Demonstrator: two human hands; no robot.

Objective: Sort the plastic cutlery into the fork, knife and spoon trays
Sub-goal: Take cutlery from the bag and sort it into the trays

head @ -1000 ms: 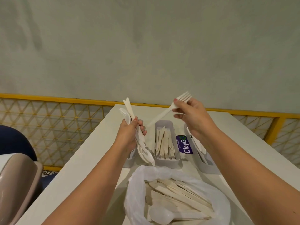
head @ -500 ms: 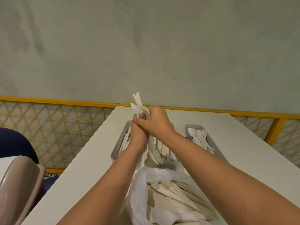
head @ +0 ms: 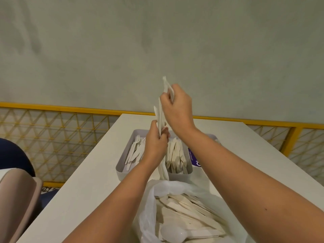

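Pinching one piece (head: 168, 88) by its top end, my right hand (head: 177, 109) is raised above the left hand (head: 155, 146), which clenches a bundle (head: 160, 120) upright over the trays (head: 121, 170) near the table's (head: 87, 190) far edge. I judge these light, thin, slick and bendy; grip the handle, not the tip. More cutlery waits in the bag (head: 149, 207) at the near edge.

A bundle of white cutlery (head: 162, 137) stands near upright at frame centre. Forks fill the left grey tray (head: 122, 165), knives the middle tray (head: 178, 175); unsorted pieces fill the bag (head: 149, 207) at lower centre.
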